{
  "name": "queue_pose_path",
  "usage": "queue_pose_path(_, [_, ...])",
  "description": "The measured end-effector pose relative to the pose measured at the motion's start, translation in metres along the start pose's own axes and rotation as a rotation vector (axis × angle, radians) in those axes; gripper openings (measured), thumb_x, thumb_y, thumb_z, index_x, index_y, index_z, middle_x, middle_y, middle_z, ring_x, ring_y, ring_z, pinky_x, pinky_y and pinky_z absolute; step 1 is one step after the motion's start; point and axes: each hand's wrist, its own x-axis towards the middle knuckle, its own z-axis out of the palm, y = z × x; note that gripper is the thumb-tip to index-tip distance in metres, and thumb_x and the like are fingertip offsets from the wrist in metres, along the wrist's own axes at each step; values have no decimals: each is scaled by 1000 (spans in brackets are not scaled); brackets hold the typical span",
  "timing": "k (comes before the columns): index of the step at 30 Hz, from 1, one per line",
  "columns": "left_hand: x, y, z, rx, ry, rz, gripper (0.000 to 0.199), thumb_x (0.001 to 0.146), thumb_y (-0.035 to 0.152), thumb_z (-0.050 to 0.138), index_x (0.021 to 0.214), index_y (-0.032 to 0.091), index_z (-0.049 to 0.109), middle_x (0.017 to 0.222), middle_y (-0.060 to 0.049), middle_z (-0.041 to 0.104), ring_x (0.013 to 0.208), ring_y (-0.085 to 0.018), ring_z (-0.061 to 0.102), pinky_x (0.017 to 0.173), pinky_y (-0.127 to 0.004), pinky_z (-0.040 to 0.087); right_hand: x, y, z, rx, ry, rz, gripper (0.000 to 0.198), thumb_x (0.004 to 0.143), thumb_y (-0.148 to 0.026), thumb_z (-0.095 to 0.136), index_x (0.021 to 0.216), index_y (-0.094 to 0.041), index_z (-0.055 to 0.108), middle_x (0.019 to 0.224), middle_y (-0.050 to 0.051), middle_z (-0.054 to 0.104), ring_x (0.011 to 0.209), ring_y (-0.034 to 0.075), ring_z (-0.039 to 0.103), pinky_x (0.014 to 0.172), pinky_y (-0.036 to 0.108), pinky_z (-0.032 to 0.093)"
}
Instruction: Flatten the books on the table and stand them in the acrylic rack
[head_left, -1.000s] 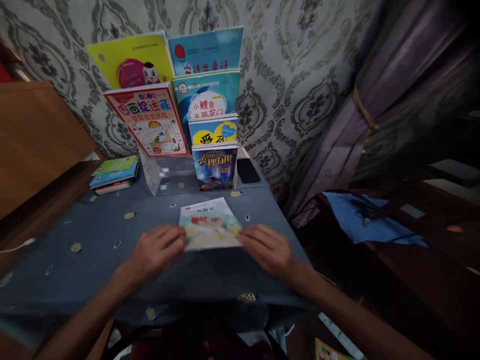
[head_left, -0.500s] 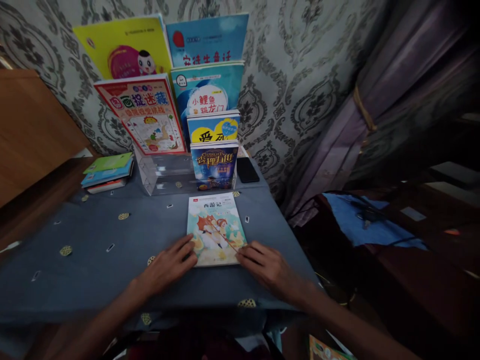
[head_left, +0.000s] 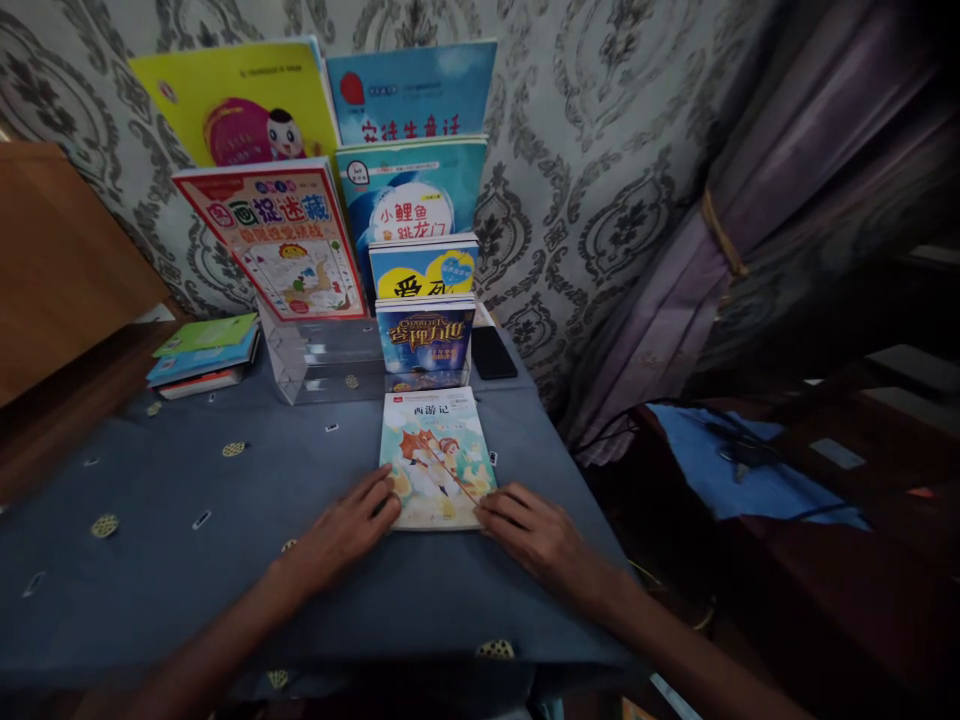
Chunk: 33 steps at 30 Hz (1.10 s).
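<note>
left hand (head_left: 349, 530) and right hand (head_left: 534, 530) both holding a thin book (head_left: 435, 465) by its lower sides, cover up, right at the front of a clear rack (head_left: 330, 382) loaded with more books (head_left: 274, 240), pretty tidy table (head_left: 172, 610)

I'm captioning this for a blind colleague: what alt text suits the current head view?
The left hand and right hand touch the lower sides of an illustrated book on a dark tablecloth. Beyond it, colourful books stand in a clear rack, with a black slab to the right and a small stack to the left.
</note>
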Motion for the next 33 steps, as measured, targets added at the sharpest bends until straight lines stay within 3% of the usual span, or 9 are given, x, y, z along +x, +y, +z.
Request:
queue_pose_path(6, [3,8,-8,-67,-50,-46,56,85,-5,42,135,21,42,145,-12,51,150,-25,31,104,-33,51,3,1,-3,19,-8,14,17,101,-22,53,108,-17,68,97,8,72,94,21,64,78,33,57])
queue_pose_path(10, [4,1,-12,-111,-40,-21,57,83,-4,43,135,20,43,142,-11,53,139,-25,46,105,-36,49,6,1,-3,36,-21,24,18,102,-27,53,106,-19,68,96,8,72,91,21,64,78,35,55])
queue_pose_path(15, [25,-28,5,-146,116,-146,33,97,9,40,124,20,55,130,-11,61,118,-24,61,102,-42,51,19,3,-7,64,-72,57,20,102,-28,52,103,-19,69,98,9,72,92,22,63,78,37,52])
queue_pose_path(19, [58,-64,28,-171,207,-263,31,100,20,44,129,16,53,138,-14,58,131,-26,54,110,-45,46,46,8,-4,101,-172,105,21,101,-30,53,108,-19,68,104,10,72,101,24,64,89,42,50])
queue_pose_path(24, [87,-87,42,-184,281,-339,32,99,19,42,127,12,56,134,-17,60,128,-27,56,111,-46,44,93,18,24,112,-218,170,28,101,-26,51,124,-15,63,122,14,69,117,26,61,101,44,47])
queue_pose_path(29, [89,-87,47,-202,410,-316,31,98,19,44,126,14,57,128,-15,64,121,-27,59,106,-46,48,140,32,59,67,-295,231,39,97,-20,54,133,-5,55,138,23,59,131,29,54,110,46,41])
queue_pose_path(33, [87,-89,50,-244,465,-284,31,99,21,44,127,16,55,124,-13,66,117,-26,60,103,-47,49,154,45,72,32,-282,261,49,99,-25,52,143,-4,47,147,24,51,142,29,43,117,48,33])
